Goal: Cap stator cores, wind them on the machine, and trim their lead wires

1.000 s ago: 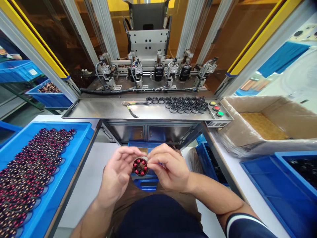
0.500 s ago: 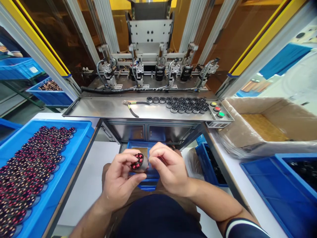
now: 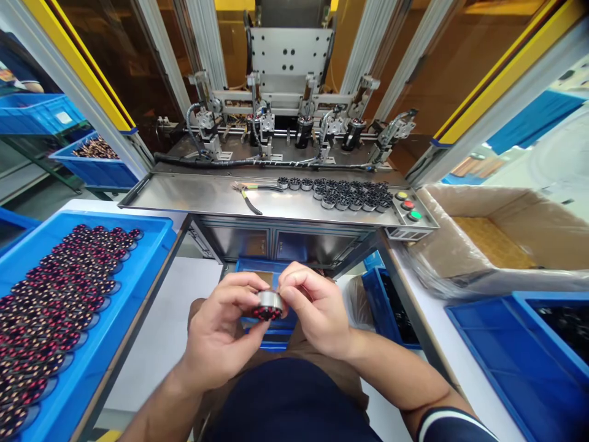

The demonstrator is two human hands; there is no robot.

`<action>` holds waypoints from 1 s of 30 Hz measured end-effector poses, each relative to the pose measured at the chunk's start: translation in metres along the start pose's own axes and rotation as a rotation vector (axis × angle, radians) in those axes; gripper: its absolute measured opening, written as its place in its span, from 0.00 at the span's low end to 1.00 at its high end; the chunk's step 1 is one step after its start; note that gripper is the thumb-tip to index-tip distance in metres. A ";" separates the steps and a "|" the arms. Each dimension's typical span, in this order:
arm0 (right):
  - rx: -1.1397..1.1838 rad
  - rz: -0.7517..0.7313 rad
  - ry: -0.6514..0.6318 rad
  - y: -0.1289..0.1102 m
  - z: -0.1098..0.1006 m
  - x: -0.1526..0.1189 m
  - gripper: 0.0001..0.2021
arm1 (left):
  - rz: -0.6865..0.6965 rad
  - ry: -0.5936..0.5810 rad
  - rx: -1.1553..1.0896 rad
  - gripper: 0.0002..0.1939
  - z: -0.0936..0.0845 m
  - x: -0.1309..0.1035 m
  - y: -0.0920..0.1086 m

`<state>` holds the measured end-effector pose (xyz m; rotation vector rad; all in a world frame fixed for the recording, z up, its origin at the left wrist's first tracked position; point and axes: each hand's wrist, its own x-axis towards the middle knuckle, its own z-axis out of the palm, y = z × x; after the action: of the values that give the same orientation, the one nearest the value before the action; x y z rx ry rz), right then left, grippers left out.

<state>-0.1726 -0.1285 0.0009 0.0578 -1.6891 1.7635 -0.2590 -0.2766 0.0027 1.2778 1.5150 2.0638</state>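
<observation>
- Steel ring with red wire coils, a small motor part: both hands are pinching it, left hand cupping from below, right hand closing fingertips on its rim, just above the lap.
- Handling, judged: stiff, dense for its size, smooth outside; the fine coils are looking fragile, so the metal rim is the safer hold.
- Blue tray, left: holding rows of like parts.
- Steel shelf: carrying pliers, dark rings.
- Cardboard box, right.

Dark navy shirt, white-trimmed short sleeve, seemingly brown trousers.
</observation>
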 end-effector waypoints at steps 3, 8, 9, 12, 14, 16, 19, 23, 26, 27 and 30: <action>-0.216 -0.250 -0.062 -0.010 -0.006 0.004 0.06 | -0.064 -0.053 -0.266 0.19 -0.001 0.003 0.002; -0.479 -0.549 -0.204 -0.019 -0.019 0.010 0.02 | -0.550 -0.167 -0.593 0.27 0.001 0.009 -0.003; -0.509 -0.573 -0.211 -0.020 -0.021 0.011 0.02 | -0.647 -0.243 -0.642 0.28 0.001 0.009 -0.004; -0.547 -0.624 -0.215 -0.018 -0.027 0.012 0.03 | -0.736 -0.263 -0.713 0.22 0.004 0.010 -0.006; -0.529 -0.666 -0.220 -0.017 -0.029 0.012 0.04 | -0.717 -0.176 -0.705 0.19 0.005 0.010 -0.005; -0.501 -0.707 -0.219 -0.017 -0.031 0.012 0.05 | -0.683 -0.141 -0.703 0.19 0.006 0.010 -0.004; -0.483 -0.704 -0.242 -0.018 -0.036 0.014 0.08 | -0.626 -0.124 -0.691 0.16 0.006 0.009 -0.002; -0.396 -0.598 -0.259 -0.020 -0.044 0.018 0.28 | -0.593 -0.118 -0.672 0.15 0.007 0.010 0.001; -0.323 -0.548 -0.300 -0.022 -0.046 0.023 0.32 | -0.585 -0.114 -0.646 0.14 0.008 0.009 0.000; -0.320 -0.542 -0.320 -0.023 -0.046 0.024 0.29 | -0.582 -0.112 -0.638 0.15 0.009 0.008 0.000; -0.372 -0.560 -0.352 -0.026 -0.043 0.026 0.15 | -0.582 -0.105 -0.631 0.16 0.008 0.005 -0.002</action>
<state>-0.1624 -0.0807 0.0291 0.6402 -1.9762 1.0511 -0.2562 -0.2676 0.0043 0.6008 0.9110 1.8138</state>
